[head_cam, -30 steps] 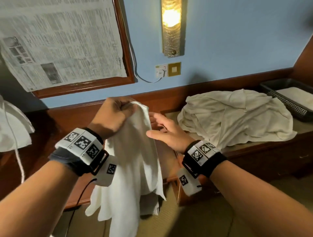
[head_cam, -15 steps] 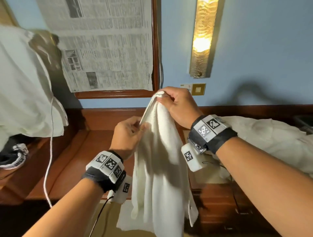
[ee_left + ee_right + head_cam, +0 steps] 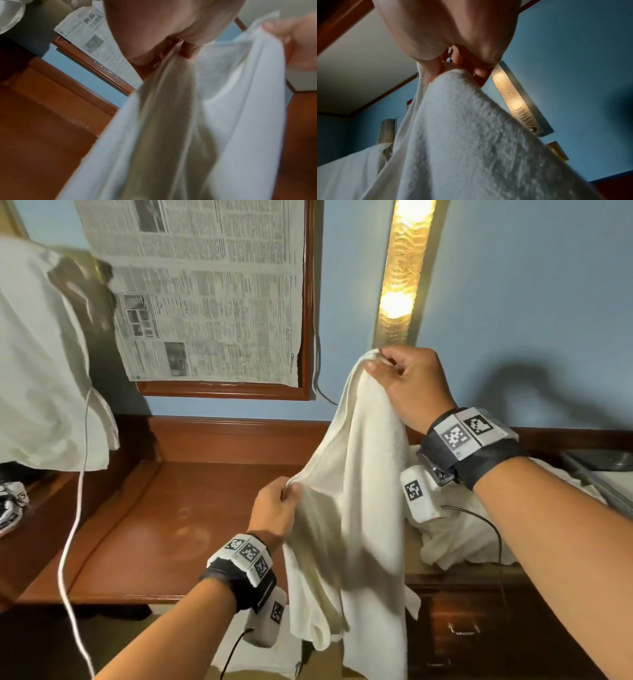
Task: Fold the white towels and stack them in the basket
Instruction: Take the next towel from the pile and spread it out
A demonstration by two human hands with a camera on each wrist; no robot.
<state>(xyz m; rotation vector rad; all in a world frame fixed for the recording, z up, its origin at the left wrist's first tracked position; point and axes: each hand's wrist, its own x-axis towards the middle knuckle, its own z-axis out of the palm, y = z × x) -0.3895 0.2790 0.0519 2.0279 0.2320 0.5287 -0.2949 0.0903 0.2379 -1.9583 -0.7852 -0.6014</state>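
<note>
A white towel [image 3: 356,508] hangs in the air in front of the wooden desk [image 3: 164,529]. My right hand [image 3: 394,368] pinches its top corner high up, near the wall lamp. My left hand [image 3: 286,494] grips the towel's left edge lower down and to the left. The cloth [image 3: 197,121] drops in loose folds past the desk's front edge. Up close, my right fingers [image 3: 436,70] curl round the towel's corner [image 3: 453,83]. A heap of white towels [image 3: 462,535] lies on the lower cabinet to the right. The dark basket [image 3: 603,470] shows only at the far right edge.
A framed mirror covered with newspaper [image 3: 205,292] hangs on the blue wall. A lit wall lamp [image 3: 400,272] is above my right hand. A white pillow [image 3: 41,354] and a white cord [image 3: 78,491] sit at the left. A drawer cabinet [image 3: 462,628] stands below the heap.
The right hand took the top corner from the left and raised it. The left hand slid down the edge, out to the left. The view turned left and up.
</note>
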